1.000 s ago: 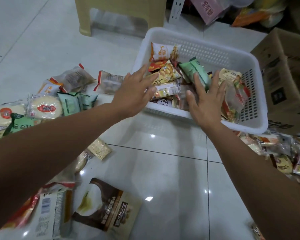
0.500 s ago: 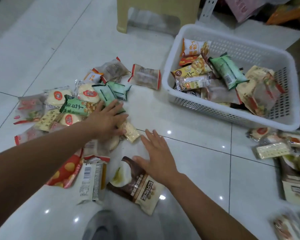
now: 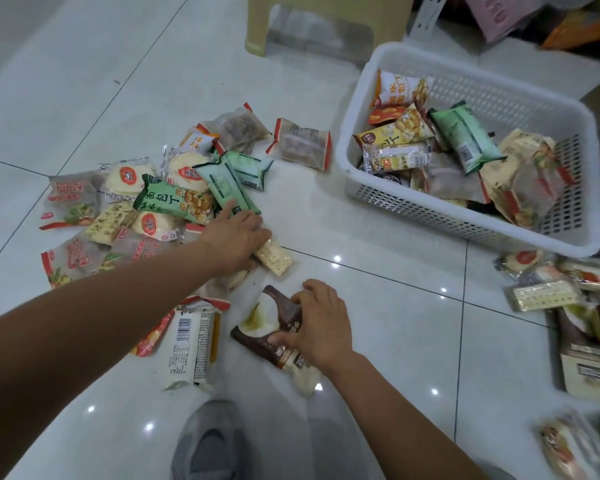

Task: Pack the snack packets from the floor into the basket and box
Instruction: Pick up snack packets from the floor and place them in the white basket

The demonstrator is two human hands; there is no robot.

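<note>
Down on the white tiled floor [image 3: 388, 306], the right hand [image 3: 321, 323] is clamped on a brown and cream packet [image 3: 267, 329], thumb and curled fingers pinching its edge, the packet lying on the tile. The left hand [image 3: 236, 237] sits over the near end of a cracker packet [image 3: 276, 259], forefinger stretched out onto a pale green packet [image 3: 226, 185]. Whether that hand has closed on anything, I can't tell.

The white basket [image 3: 430, 211] stands on the floor up to the right, well apart from both hands, with perforated walls and a partial load. Inside, a green packet [image 3: 465, 138] lies tilted across the middle, a yellow packet [image 3: 395, 133] sits beside it, an orange and white packet [image 3: 400, 88] leans at the back corner, a clear-wrapped bar [image 3: 395, 157] is in front, and a cream packet with red trim [image 3: 523, 178] rests against the right end. More wrappers lie beneath, too buried to name.

The main pile [image 3: 136, 202] spreads left of the left hand. A white packet with a barcode [image 3: 187, 344] lies near the left forearm. A second scatter of packets [image 3: 551, 289] lies just right of the basket. A beige stool [image 3: 326, 19] stands behind, and a grey shoe [image 3: 208, 445] is at the bottom edge.
</note>
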